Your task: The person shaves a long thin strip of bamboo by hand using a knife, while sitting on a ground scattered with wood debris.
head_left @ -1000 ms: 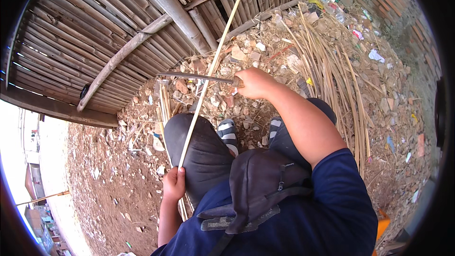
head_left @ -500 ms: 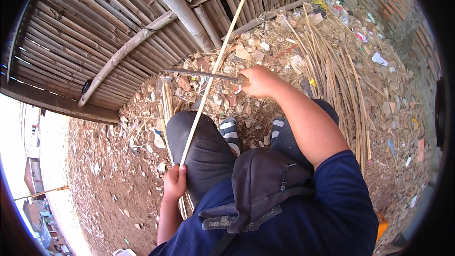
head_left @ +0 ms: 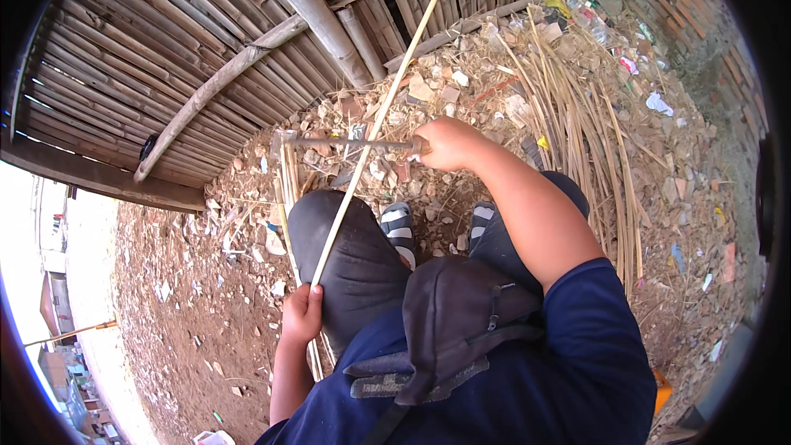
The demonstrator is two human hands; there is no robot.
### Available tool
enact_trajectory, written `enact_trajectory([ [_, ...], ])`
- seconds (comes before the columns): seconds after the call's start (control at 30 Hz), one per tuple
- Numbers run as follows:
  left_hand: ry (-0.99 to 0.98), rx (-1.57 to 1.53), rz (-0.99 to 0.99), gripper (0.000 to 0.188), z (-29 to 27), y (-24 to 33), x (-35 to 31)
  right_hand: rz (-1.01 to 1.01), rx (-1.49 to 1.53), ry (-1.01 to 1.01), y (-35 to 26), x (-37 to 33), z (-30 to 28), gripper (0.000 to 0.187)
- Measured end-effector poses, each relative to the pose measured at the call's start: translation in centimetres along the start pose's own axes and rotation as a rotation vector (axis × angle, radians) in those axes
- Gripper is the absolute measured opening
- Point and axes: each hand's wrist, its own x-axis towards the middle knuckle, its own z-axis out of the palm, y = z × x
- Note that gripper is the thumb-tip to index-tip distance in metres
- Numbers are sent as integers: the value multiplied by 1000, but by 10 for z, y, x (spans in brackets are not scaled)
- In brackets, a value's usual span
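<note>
My left hand (head_left: 302, 313) is closed round the lower end of a long pale bamboo strip (head_left: 375, 131), beside my left knee. The strip slants up and away to the right, past the knee, its far end free in front of the bamboo wall. In my right hand (head_left: 447, 145) is the handle of a long knife (head_left: 346, 142), held out in front of my knees. Its narrow dark blade points left and crosses the strip at about mid-length; whether the edge bites into it I cannot tell. More thin strips (head_left: 287, 177) lie by the outer side of my left leg.
A large bundle of split strips (head_left: 581, 148) lies on the ground to my right. Ahead stands a slatted bamboo wall (head_left: 189, 49); a brick wall (head_left: 725, 74) rises at the far right. Rubble and litter (head_left: 420, 89) cover the ground. Something orange (head_left: 662, 391) sits behind my right side.
The knife blade has turned and dropped slightly nearer to me along the strip. The strip's far end has shifted a little right and lower. My left hand keeps its hold.
</note>
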Motion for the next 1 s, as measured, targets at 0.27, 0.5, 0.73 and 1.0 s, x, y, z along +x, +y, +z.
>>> enact_trajectory([
  [0.27, 34, 7, 32, 45, 3, -4, -1, 20, -17, -26, -26, -8, 2, 20],
  [0.5, 54, 31, 24, 47, 3, 0, -2, 68, 98, 13, 1, 8, -1, 22],
  [0.73, 67, 152, 67, 41, 0, 7, -11, 135, 114, 63, -11, -10, -17, 27],
  [1.0, 54, 220, 91, 37, -1, -16, -65, -19, -79, -120, 2, -22, -17, 31],
])
